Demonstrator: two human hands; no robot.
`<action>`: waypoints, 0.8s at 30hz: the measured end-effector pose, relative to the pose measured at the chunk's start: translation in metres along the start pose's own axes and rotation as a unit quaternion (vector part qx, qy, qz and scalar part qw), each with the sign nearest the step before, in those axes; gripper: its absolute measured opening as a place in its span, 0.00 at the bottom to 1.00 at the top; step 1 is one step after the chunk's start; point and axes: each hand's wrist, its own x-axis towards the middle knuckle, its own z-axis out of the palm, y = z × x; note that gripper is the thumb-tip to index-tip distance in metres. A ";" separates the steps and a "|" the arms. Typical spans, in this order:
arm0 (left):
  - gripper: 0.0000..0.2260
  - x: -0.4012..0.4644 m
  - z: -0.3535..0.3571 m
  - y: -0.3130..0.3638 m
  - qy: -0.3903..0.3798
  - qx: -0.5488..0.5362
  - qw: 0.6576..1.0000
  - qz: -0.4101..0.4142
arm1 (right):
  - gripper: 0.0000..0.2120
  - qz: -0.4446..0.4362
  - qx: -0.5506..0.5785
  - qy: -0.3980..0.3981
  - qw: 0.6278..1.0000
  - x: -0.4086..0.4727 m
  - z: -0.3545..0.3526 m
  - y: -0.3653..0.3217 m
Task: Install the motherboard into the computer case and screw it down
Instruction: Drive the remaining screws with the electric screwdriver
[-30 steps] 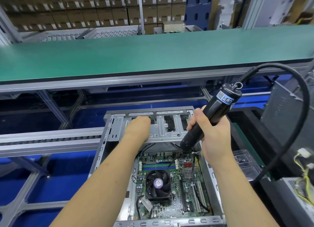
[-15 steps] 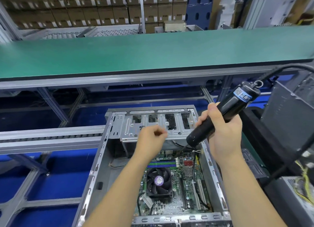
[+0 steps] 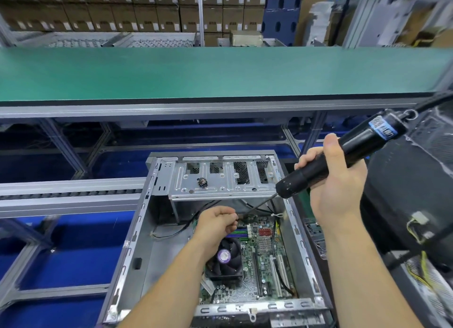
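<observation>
The motherboard (image 3: 259, 261) lies in the computer case (image 3: 137, 241) under the left hand (image 3: 215, 226), fingers pinched together at the screwdriver (image 3: 338, 156) tip; right hand (image 3: 335, 180) grips its body.

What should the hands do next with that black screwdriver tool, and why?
Probably lower the bit onto the screw spot and drive it. The right hand grips the electric screwdriver, its bit slanting down to the motherboard's far edge, where the left hand's fingers pinch at the tip, seemingly steadying a screw too small to make out.
</observation>
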 end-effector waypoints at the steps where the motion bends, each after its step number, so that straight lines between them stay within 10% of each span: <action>1: 0.04 0.000 0.000 0.000 -0.011 -0.010 1.000 0.000 | 0.15 0.000 0.000 0.003 1.000 0.000 0.000 -0.001; 24: 0.05 0.006 0.002 -0.005 -0.022 -0.032 0.999 -0.021 | 0.12 -0.016 0.007 0.015 1.000 -0.005 0.008 0.000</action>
